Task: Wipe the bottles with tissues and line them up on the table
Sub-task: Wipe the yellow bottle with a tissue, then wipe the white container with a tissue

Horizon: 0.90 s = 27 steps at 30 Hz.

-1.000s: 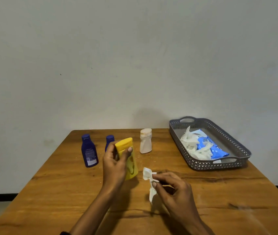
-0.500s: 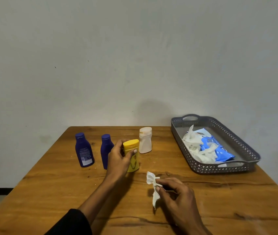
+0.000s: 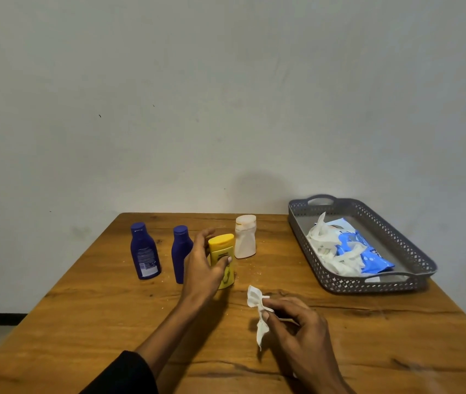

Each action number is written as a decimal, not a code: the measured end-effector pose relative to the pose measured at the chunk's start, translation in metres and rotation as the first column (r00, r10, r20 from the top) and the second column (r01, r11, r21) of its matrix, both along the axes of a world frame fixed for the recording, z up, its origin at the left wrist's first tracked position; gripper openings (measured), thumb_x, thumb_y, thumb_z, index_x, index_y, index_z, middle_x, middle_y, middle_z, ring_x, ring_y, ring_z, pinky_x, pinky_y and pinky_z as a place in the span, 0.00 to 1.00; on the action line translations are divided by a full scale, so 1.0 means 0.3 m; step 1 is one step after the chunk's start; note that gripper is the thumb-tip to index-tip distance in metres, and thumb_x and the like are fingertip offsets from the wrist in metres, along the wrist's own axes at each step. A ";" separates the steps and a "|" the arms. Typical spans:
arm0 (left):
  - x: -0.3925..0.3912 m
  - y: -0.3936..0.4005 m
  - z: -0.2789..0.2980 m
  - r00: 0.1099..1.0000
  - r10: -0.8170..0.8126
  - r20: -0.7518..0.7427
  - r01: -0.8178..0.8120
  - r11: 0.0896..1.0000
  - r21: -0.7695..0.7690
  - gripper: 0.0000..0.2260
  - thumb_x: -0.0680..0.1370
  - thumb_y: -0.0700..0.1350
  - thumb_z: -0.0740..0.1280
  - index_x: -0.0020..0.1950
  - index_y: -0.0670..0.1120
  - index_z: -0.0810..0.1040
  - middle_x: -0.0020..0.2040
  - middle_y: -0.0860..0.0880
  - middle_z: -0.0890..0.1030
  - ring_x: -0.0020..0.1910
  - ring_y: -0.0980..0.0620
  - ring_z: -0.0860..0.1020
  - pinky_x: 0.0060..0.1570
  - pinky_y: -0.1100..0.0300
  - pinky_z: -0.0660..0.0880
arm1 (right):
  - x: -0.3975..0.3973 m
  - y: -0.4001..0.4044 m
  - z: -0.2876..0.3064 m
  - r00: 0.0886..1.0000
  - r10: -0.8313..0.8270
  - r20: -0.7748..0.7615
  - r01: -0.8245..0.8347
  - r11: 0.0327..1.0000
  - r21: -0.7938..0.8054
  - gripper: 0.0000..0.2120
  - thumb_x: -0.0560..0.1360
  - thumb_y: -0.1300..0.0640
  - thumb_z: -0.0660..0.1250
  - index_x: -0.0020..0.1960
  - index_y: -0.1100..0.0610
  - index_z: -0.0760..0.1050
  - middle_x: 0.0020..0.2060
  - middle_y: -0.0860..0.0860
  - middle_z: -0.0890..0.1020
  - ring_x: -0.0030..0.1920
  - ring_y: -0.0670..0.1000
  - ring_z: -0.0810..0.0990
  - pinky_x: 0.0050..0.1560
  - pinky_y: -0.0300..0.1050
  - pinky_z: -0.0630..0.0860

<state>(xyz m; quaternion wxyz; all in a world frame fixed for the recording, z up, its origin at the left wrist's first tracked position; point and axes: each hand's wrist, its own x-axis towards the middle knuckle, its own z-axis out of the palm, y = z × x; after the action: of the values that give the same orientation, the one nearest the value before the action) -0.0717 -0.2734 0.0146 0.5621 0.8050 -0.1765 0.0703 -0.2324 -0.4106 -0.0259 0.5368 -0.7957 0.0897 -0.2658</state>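
Note:
A yellow bottle (image 3: 222,247) stands upright on the wooden table (image 3: 98,308), between a dark blue bottle (image 3: 181,247) and a white bottle (image 3: 245,237). My left hand (image 3: 200,270) is around the yellow bottle, thumb on its front label and fingers behind it. A second dark blue bottle (image 3: 144,251) stands furthest left. The four bottles form a rough row. My right hand (image 3: 297,331) hovers nearer to me and pinches a crumpled white tissue (image 3: 258,304).
A grey perforated tray (image 3: 368,287) sits at the right of the table, holding a blue wipes pack (image 3: 368,255) and several used white tissues (image 3: 322,240). A plain wall stands behind the table's far edge.
My left hand carried the yellow bottle away from me and set it down upright between the blue and white bottles. My right hand stayed low with the tissue.

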 end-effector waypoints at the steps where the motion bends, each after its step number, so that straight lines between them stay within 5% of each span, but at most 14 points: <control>1: -0.001 -0.001 0.000 1.000 0.014 0.015 -0.014 1.000 0.014 0.32 0.72 0.38 0.75 0.73 0.51 0.66 0.69 0.49 0.74 0.64 0.53 0.74 0.56 0.59 0.76 | -0.003 0.001 0.003 1.000 0.004 -0.002 -0.004 1.000 0.007 0.12 0.72 0.62 0.76 0.51 0.47 0.86 0.48 0.39 0.85 0.51 0.39 0.83 0.47 0.30 0.79; 6: -0.066 -0.002 0.028 0.978 0.123 0.166 -0.134 0.989 0.057 0.38 0.72 0.43 0.76 0.78 0.47 0.60 0.76 0.48 0.66 0.74 0.49 0.66 0.68 0.52 0.70 | -0.015 0.001 0.009 0.999 0.000 0.033 -0.001 1.000 0.029 0.12 0.72 0.64 0.76 0.50 0.49 0.86 0.47 0.40 0.85 0.49 0.41 0.84 0.45 0.34 0.80; 10: -0.171 -0.026 0.068 0.918 0.041 0.394 -0.077 0.994 0.077 0.35 0.75 0.44 0.74 0.77 0.48 0.60 0.75 0.53 0.64 0.74 0.56 0.61 0.66 0.74 0.59 | -0.009 -0.003 0.010 0.999 -0.006 0.032 0.004 0.998 0.067 0.11 0.72 0.64 0.76 0.50 0.49 0.86 0.47 0.40 0.84 0.49 0.42 0.84 0.44 0.33 0.80; 14: -0.100 -0.110 0.153 0.852 -0.106 0.512 -0.024 0.970 0.241 0.29 0.77 0.41 0.70 0.76 0.47 0.62 0.72 0.48 0.71 0.70 0.51 0.70 0.66 0.63 0.67 | -0.009 -0.011 0.003 1.000 -0.002 0.005 0.001 0.993 0.120 0.11 0.72 0.63 0.76 0.50 0.50 0.86 0.48 0.40 0.84 0.50 0.43 0.84 0.43 0.33 0.80; 16: -0.018 -0.181 0.202 0.856 -0.183 0.484 -0.045 0.905 0.422 0.27 0.78 0.40 0.69 0.75 0.45 0.63 0.71 0.45 0.71 0.68 0.48 0.72 0.63 0.60 0.70 | -0.011 -0.022 0.002 1.000 -0.010 0.008 0.009 0.993 0.115 0.11 0.72 0.62 0.76 0.50 0.49 0.86 0.48 0.40 0.84 0.49 0.43 0.84 0.43 0.33 0.80; 20: 0.128 -0.299 0.234 0.880 -0.280 0.384 -0.133 0.631 0.764 0.21 0.77 0.38 0.68 0.69 0.42 0.68 0.63 0.41 0.76 0.58 0.43 0.76 0.54 0.53 0.75 | -0.016 -0.054 -0.002 0.999 -0.035 0.016 0.033 0.989 0.142 0.11 0.72 0.63 0.75 0.50 0.49 0.86 0.48 0.41 0.85 0.49 0.43 0.84 0.45 0.36 0.81; 24: 0.205 -0.328 0.202 0.912 -0.322 0.254 -0.102 0.420 0.902 0.13 0.78 0.37 0.64 0.62 0.42 0.69 0.55 0.41 0.76 0.51 0.43 0.76 0.45 0.54 0.73 | -0.027 -0.090 -0.008 0.997 -0.063 0.035 0.058 0.989 0.134 0.11 0.72 0.63 0.75 0.49 0.48 0.87 0.47 0.43 0.86 0.49 0.43 0.85 0.46 0.37 0.82; 27: 0.225 -0.336 0.180 0.931 -0.311 0.189 -0.066 0.366 0.928 0.14 0.79 0.37 0.64 0.64 0.41 0.69 0.55 0.41 0.76 0.51 0.44 0.77 0.43 0.55 0.72 | -0.033 -0.119 -0.016 0.998 -0.066 0.021 0.062 0.988 0.141 0.11 0.72 0.62 0.75 0.50 0.48 0.86 0.48 0.43 0.86 0.50 0.42 0.84 0.46 0.35 0.81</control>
<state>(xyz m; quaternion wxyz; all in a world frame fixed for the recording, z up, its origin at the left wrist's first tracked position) -0.0043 -0.3741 0.0685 -0.0190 0.9395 -0.3380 0.0521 -0.2424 -0.4463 -0.0305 0.5835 -0.7494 0.1268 -0.2860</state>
